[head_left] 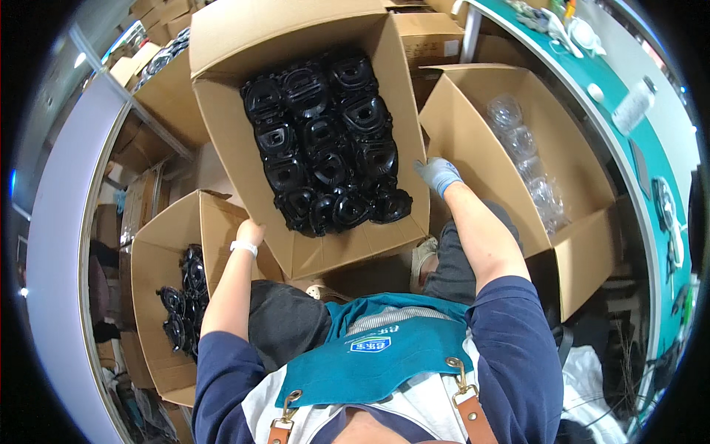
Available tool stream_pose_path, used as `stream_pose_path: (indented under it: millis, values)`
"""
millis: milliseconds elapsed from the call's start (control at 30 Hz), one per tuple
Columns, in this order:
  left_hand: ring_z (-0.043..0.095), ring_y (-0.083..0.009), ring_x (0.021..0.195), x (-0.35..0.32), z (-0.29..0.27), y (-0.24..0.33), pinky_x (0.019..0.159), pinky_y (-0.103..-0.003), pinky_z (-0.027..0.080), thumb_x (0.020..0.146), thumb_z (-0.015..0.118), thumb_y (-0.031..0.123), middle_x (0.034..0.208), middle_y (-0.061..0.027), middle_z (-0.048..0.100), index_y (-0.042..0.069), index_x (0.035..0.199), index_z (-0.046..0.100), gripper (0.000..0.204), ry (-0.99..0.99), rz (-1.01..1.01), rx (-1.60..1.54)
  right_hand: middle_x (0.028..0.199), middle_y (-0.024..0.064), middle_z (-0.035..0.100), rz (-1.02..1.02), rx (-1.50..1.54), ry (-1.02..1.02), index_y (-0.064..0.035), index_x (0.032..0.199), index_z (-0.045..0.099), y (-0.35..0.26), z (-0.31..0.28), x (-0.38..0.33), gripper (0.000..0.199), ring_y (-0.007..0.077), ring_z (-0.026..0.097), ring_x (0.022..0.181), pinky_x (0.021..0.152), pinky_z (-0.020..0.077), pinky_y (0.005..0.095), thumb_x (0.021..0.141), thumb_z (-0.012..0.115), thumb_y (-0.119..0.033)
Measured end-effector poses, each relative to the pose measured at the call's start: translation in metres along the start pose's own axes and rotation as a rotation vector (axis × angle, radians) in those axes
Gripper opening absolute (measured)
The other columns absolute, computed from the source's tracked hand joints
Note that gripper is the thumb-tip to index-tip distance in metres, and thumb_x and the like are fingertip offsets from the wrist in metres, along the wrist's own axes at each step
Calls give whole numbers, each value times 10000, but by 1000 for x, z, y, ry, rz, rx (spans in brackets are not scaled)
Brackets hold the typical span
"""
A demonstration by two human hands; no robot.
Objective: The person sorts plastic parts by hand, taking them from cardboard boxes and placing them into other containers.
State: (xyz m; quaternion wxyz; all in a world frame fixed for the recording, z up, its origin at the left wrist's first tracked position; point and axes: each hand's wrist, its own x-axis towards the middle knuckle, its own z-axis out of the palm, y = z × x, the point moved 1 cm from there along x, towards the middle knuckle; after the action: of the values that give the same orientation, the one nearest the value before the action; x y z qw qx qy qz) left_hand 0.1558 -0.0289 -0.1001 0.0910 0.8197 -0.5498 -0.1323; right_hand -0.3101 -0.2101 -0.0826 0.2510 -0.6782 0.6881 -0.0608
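Note:
In front of me is a large open cardboard box [362, 248], tilted toward me. Rows of glossy black moulded plastic parts [322, 140] with rounded openings fill its inside. My bare left hand [250, 232], with a white band at the wrist, is closed at the box's near left edge; its fingertips are hidden. On the opposite side, my right hand [438, 175] wears a light grey-blue glove and has its fingers closed around the box's right edge.
An open box [166, 244] with more black parts stands at left. Another open box [518, 192] at right holds clear plastic pieces [521, 140]. Along the right runs a green-topped table [543, 44] with a white bottle [634, 105]. A pale panel [70, 214] borders the left.

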Motion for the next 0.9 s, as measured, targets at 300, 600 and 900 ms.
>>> stream_pose_path:
  millis: [300, 600, 900]
  values:
    - [610, -412, 882, -88, -9, 49, 799, -452, 470, 791, 512, 212, 908, -278, 625, -4, 972, 652, 315, 15, -45, -61, 1047, 237, 628, 9, -47, 8, -23, 1062, 651, 43, -31, -77, 536, 383, 601, 1003, 881, 464, 436, 865, 487, -493]
    - [596, -398, 960, -119, -10, 53, 836, -438, 458, 827, 499, 198, 992, -236, 641, 18, 1054, 634, 320, 92, 5, -55, 996, 245, 637, -62, 42, -36, -14, 1033, 660, 41, -64, -116, 523, 382, 621, 954, 857, 473, 429, 880, 450, -468]
    - [589, -393, 990, -93, -23, 52, 850, -418, 455, 830, 524, 189, 994, -252, 634, 6, 1050, 629, 305, -24, 15, -8, 939, 224, 658, -169, -43, -48, 5, 1036, 644, 46, -61, -100, 476, 359, 646, 897, 805, 494, 436, 925, 424, -402]
